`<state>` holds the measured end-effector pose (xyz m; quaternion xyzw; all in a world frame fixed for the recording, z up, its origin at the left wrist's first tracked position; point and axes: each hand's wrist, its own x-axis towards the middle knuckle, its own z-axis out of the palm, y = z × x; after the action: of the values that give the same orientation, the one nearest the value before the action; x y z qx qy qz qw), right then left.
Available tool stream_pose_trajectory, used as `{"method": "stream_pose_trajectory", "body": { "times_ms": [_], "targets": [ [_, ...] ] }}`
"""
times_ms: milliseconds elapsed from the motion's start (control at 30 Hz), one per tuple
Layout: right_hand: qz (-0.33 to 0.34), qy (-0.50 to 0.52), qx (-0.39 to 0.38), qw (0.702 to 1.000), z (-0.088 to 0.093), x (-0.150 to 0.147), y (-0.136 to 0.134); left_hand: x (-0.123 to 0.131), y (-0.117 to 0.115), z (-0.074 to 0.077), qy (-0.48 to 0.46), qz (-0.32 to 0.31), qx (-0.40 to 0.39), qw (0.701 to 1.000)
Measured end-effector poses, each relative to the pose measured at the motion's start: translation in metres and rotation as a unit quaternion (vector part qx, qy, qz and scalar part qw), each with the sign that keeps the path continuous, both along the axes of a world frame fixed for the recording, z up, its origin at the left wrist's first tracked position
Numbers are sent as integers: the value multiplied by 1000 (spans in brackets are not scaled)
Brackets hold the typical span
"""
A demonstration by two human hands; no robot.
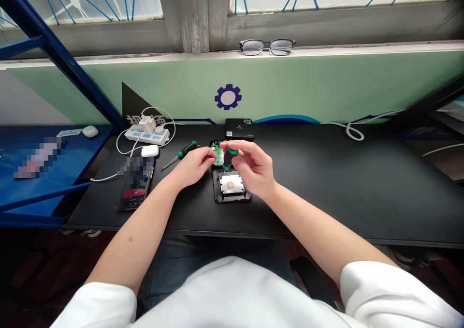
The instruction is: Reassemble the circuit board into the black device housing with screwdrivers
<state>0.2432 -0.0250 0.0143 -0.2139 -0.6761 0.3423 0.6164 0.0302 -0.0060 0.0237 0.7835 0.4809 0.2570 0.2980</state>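
1. Shirt (232, 294), six o'clock; right hand (256, 167) grips driver (229, 159) at tray's (234, 199) twelve.
2. Left hand (195, 166): fingers narrow at board (218, 156); cannot tell if holding.
3. Board, tray's eleven: likely light, stiff, fragile; hold edges.

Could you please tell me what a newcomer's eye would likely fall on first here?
Probably the right hand at the middle of the black desk, holding a green-and-black screwdriver over an opened black casing, with the left hand by a green circuit board. Next might come the gear emblem on the green panel behind, and the glasses on the ledge above it.
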Motion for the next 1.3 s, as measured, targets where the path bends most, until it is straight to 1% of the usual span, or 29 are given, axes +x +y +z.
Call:
{"method": "stream_pose_trajectory", "body": {
  "times_ms": [100, 167, 200, 267, 367, 433, 467, 567, 633, 800, 900, 967, 1133, 1300],
  "targets": [
    [-39, -10, 40, 998, -4, -1, 5, 0, -2, -1, 0, -29, 2, 1000],
    [-74, -10, 45, 996, -6, -1, 7, 0, -2, -1, 7, -35, -1, 999],
    [-83, -11, 36, 996, -7, -1, 7, 0, -3, 0, 11, -35, -3, 999],
    [-66, -16, 1, 998, -7, 0, 6, 1, -3, 0, 17, -37, -8, 999],
    [5, -9, -47, 999, -8, 0, 5, 1, -2, 1, 18, -52, -14, 998],
    [30, -2, -40, 999, -10, -1, 6, 2, -3, 1, 15, -70, -18, 997],
    [25, 2, -25, 999, -11, -3, 7, 2, -3, 1, 13, -78, -18, 997],
    [-27, 3, 19, 999, -15, -5, 12, 2, -3, 1, 13, -85, -14, 996],
    [-47, -8, 25, 999, -16, -5, 13, 1, -4, 0, 18, -83, -15, 996],
    [3, -41, 5, 999, -12, -2, 8, 1, -3, 0, 37, -75, -21, 996],
    [15, -56, -7, 998, -11, 0, 8, 0, -3, 0, 40, -72, -29, 996],
    [3, -44, -15, 999, -11, 2, 10, -1, -3, 0, 38, -71, -35, 996],
    [-68, 42, -37, 996, -4, 10, 13, -4, -2, -2, 18, -74, -50, 996],
    [-80, 63, -46, 994, 2, 12, 10, -3, -3, -1, -5, -85, -71, 994]
  ]
}}
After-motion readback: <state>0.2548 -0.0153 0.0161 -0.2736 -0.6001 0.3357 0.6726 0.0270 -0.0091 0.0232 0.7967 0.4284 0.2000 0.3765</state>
